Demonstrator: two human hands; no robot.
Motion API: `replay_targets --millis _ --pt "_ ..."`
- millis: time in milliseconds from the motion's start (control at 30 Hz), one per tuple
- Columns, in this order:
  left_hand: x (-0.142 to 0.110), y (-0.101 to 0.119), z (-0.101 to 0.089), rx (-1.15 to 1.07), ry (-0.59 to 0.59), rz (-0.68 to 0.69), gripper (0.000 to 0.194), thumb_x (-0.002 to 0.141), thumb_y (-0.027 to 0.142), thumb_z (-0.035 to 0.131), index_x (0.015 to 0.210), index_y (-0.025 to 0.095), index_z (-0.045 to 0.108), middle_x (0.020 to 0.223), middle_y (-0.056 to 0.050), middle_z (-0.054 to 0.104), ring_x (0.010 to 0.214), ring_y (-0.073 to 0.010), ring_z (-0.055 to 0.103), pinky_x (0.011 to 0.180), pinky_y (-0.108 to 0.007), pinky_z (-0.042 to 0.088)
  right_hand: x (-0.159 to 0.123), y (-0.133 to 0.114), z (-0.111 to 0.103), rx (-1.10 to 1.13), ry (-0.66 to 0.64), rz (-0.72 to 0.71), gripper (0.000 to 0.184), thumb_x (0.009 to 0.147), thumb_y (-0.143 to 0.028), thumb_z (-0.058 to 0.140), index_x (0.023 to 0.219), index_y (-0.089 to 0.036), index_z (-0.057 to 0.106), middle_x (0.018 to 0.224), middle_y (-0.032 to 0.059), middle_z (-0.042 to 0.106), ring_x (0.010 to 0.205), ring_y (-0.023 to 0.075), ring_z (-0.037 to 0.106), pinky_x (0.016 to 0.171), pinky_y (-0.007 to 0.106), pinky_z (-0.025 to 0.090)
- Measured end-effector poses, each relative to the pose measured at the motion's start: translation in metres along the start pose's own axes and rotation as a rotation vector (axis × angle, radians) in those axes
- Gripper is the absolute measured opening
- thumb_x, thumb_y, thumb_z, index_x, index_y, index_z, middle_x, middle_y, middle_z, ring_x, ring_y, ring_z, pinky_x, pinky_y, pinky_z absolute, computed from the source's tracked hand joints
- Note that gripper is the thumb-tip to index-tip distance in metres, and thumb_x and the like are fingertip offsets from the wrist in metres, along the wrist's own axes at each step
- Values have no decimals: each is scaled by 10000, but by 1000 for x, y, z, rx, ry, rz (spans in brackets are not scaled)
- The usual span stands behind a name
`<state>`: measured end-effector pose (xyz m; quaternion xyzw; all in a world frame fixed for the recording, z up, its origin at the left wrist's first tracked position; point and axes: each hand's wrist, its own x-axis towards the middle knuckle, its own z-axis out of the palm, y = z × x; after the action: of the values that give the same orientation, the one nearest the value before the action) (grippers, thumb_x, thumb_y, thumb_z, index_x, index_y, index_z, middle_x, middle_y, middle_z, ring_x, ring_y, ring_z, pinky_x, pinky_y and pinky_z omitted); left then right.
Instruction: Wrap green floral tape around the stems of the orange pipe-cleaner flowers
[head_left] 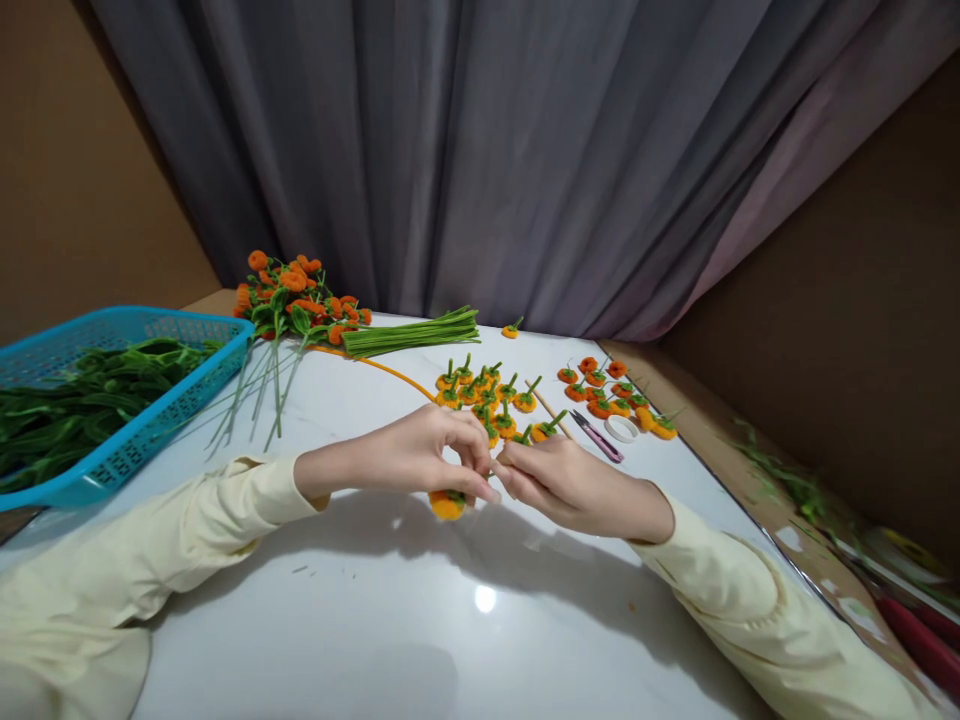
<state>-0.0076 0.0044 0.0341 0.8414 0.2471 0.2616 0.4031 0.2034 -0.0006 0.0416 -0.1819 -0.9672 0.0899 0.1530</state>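
My left hand (442, 450) is closed in a pinch on an orange-yellow fuzzy pipe-cleaner flower (448, 505), which hangs below the fingers with some green at its top. Close against it, my right hand (559, 480) pinches at what looks like the flower's green stem, mostly covered by the fingers. Just behind both hands, several similar yellow-orange flowers (504, 418) with short green stems stand in a group on the white table (360, 610). Thread snips (598, 437) with a pinkish handle lie beyond my right hand, beside a white tape roll (621, 429).
At the left stands a blue basket (176, 408) of green leaves (97, 400). Orange flowers on stems (296, 290) and a bundle of green pipe cleaners (416, 333) lie at the back. Several orange flower heads (598, 392) sit at the right. A grey curtain (480, 150) hangs behind.
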Motion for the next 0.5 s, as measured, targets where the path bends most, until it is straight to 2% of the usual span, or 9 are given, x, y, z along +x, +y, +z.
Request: replay_targets --millis 100,200,300,400,500 --pt "0 0 1 9 -29 41 152 802 207 659 667 140 652 760 -27 644 800 -136 611 774 -235 467 1 -4 -4 -2 -91 6 203 974 -198 327 878 -161 502 585 -31 502 439 90 363 461 211 269" --pt "0 2 0 1 -98 62 195 836 163 610 647 140 650 807 -39 663 865 -144 609 807 -231 463 -1 -7 -9 -66 -150 -15 214 924 -64 323 989 -153 507 680 2 591 494 102 435 493 218 302" --pt "0 4 -2 -13 -131 42 233 860 160 575 640 143 649 777 -42 678 928 -158 599 856 -238 451 -6 -6 -10 -121 -125 -55 308 890 9 313 1041 -158 522 755 18 637 550 104 499 521 221 322" --pt "1 5 -3 -25 -136 11 232 871 175 564 669 150 677 779 -41 693 964 -168 592 872 -235 447 -9 -5 -12 -176 -103 -36 268 916 -30 357 1073 -153 536 788 25 662 549 103 522 513 227 326" --pt "2 4 -3 -44 -163 14 245 887 169 537 708 156 704 777 -42 702 978 -170 583 875 -234 447 -5 -8 -27 -258 -76 4 245 945 -88 371 1118 -133 538 756 31 670 523 110 536 505 235 345"
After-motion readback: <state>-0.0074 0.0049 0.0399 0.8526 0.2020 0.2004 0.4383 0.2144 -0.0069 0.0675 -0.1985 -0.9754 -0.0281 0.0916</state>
